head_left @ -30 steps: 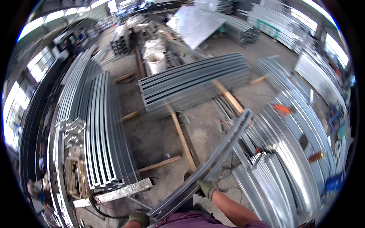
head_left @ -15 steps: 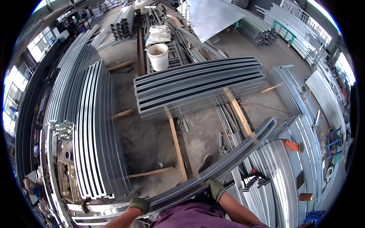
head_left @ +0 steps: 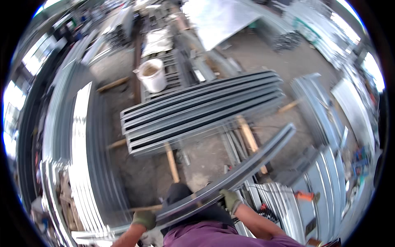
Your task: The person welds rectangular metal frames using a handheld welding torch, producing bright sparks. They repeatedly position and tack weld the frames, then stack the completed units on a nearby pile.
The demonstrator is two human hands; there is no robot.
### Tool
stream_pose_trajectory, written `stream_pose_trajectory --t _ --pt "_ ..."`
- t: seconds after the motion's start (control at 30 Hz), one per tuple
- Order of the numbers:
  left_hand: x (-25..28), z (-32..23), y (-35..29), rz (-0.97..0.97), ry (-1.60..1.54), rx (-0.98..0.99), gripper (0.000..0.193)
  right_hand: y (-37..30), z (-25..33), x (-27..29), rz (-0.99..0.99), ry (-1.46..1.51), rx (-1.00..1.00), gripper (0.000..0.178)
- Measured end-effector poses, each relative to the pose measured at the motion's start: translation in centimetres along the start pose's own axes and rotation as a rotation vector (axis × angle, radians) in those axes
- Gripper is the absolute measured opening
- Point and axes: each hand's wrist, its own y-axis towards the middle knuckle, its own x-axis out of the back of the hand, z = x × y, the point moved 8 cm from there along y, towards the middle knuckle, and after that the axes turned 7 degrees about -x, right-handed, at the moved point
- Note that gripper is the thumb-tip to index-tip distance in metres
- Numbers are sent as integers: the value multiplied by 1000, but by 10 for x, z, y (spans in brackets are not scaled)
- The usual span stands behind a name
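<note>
A long grey metal channel (head_left: 246, 168) lies slantwise across my body, its far end up to the right and its other end low at the left. Wearing a green glove, my left hand (head_left: 145, 220) is closed on its near edge. My right hand (head_left: 231, 201), gloved alike, grips the same edge farther right. Part of the fingers of both hands is hidden by the channel. Beyond it lies a stack of similar channels (head_left: 201, 108), side by side on wooden battens (head_left: 248, 133). The held channel is apart from this stack.
Long metal profiles (head_left: 84, 164) are piled at the left. On the right lie more profiles (head_left: 279, 201) and an orange angle grinder (head_left: 304, 196). Behind the stack stands a white bucket (head_left: 152, 78). A dark-trousered leg (head_left: 179, 193) of mine shows beyond the channel.
My leg has come forward into view, and I have moved nearer the stack, which now looks tilted. The channel has come along in both hands. The picture is blurrier.
</note>
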Motion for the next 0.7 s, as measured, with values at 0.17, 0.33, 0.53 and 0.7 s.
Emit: stream_pose_trajectory --t 0.17,0.33,0.53,0.7 --pt "106 -21 71 187 45 2 29 11 92 18 11 43 49 36" --pt "148 -21 159 153 14 -71 27 60 147 45 -95 69 111 27" --pt "200 -36 274 69 -66 -124 23 113 187 119 -166 180 -104 31" --pt "250 -50 354 -63 -224 -91 21 115 250 136 -124 192 -51 36"
